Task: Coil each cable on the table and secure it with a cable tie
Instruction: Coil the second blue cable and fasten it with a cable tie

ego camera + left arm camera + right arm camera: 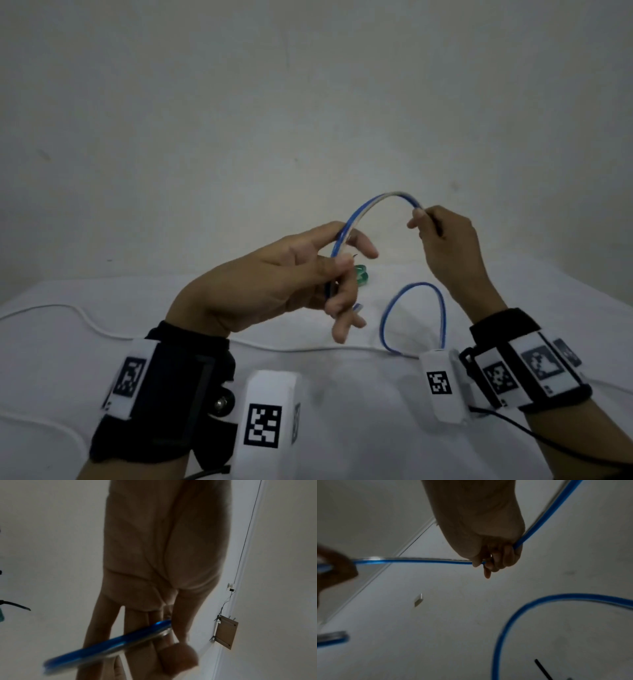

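A flat blue and white cable (373,202) arches in the air between both hands above the white table (359,394). My left hand (322,270) holds one part of it between thumb and fingers, with a short end sticking out below. My right hand (428,222) pinches the cable farther along, fingers curled round it (494,559). From there the cable drops and forms a loop (414,315) on the table by my right wrist. The left wrist view shows the blue cable (109,643) crossing my fingers. A small green object (361,274), perhaps ties, lies behind my left hand.
A thin white cable (85,322) runs across the table from the left edge toward my right wrist. A plain grey wall (308,102) stands behind the table. Black wires trail from the wrist cameras near the front edge.
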